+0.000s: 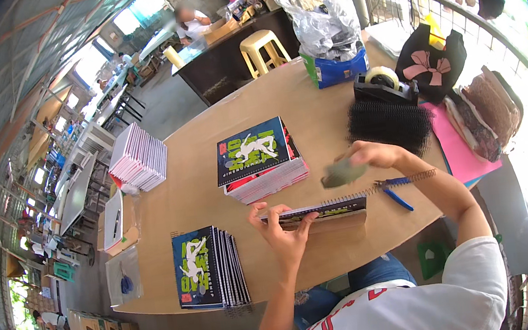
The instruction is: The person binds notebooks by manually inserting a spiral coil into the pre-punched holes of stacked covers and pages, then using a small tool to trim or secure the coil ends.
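Holding a dark-covered notebook (342, 207) on edge with the left hand (285, 228), at the near side of a brown table (309, 103). Pressing the left thumb against the near face, with other fingers bent at the left end, gripping the notebook between them. Gripping a grey-green object (344, 173) in the right hand (373, 153), just above and beyond the notebook, with fingers curled about its right end; too blurred to tell its kind. Having a thin wire coil (425, 175) along the notebook's upper edge, stretching past its right end and overlapping the blue-handled pliers (400, 200) in view.

Facing, just beyond the left hand, a middle stack of notebooks (249, 150) with a dark blue, green and white cover on top. Having a fanned row of matching notebooks (197, 269) to the left, near the table's front edge, and a tall pale stack (141, 157) at the far left. Seeing, beyond the right hand, a heap of black coils (391, 124), next to a tape dispenser (383, 92). Noticing, farther right, a pink sheet (463, 147) and a black bag (433, 65) with a pink bow.
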`<action>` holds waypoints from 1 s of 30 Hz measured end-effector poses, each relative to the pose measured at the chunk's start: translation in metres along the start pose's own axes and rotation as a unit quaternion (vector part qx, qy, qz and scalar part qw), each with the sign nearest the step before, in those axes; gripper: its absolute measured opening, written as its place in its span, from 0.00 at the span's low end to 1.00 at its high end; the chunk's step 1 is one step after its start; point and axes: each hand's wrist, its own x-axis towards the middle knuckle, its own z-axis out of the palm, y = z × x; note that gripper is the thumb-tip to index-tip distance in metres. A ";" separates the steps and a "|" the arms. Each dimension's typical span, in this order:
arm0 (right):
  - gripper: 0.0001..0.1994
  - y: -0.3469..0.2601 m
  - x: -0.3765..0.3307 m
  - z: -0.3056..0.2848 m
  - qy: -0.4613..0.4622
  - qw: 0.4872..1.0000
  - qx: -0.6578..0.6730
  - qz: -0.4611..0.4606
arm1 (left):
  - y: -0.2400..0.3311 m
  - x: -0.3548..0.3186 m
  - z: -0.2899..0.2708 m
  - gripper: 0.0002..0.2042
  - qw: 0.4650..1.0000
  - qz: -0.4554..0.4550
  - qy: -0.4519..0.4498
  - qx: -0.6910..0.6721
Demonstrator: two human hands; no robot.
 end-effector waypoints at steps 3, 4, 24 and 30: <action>0.31 -0.002 0.004 0.004 -0.003 0.996 0.084 -0.028 | 0.000 -0.004 0.002 0.31 1.000 -0.006 0.005 -0.001; 0.31 -0.009 0.003 0.005 0.013 0.999 -0.012 0.044 | -0.001 -0.006 0.003 0.31 1.000 -0.010 0.006 -0.003; 0.30 -0.014 0.042 0.021 -0.012 0.997 -0.076 0.010 | -0.001 -0.007 0.006 0.36 1.000 -0.017 0.003 -0.019; 0.30 0.011 0.048 0.033 0.019 0.985 0.164 -0.040 | -0.005 -0.010 0.016 0.44 0.999 0.006 0.034 -0.023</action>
